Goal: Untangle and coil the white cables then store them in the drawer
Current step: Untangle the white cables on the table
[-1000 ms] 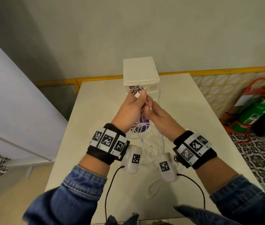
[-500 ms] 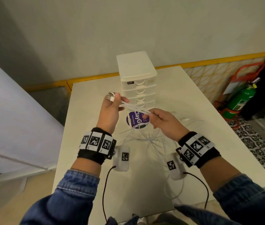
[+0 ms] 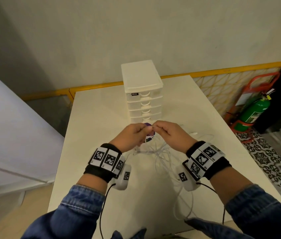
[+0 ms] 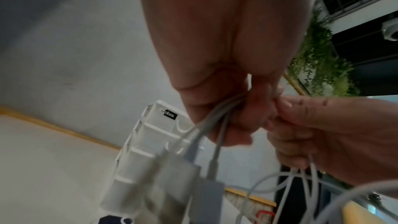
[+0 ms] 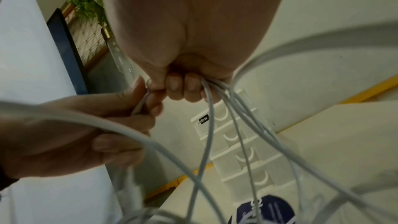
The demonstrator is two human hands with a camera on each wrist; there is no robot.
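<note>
The left hand (image 3: pixel 132 135) is curling its fingers (image 4: pixel 228 135) round a bunch of white cables (image 3: pixel 155 152) (plug ends dangling below them). Touching it fingertip to fingertip, the right hand (image 3: pixel 169 133) is gripping the loops trailing beneath; the drawer unit (image 3: pixel 143 94) is standing just beyond.

Soft, dim indoor light, no glare; faint shadows under the hands (image 3: pixel 153 135) on the table (image 3: pixel 93 135). Wrist views blur close up, edges bowed, corners darker.
</note>
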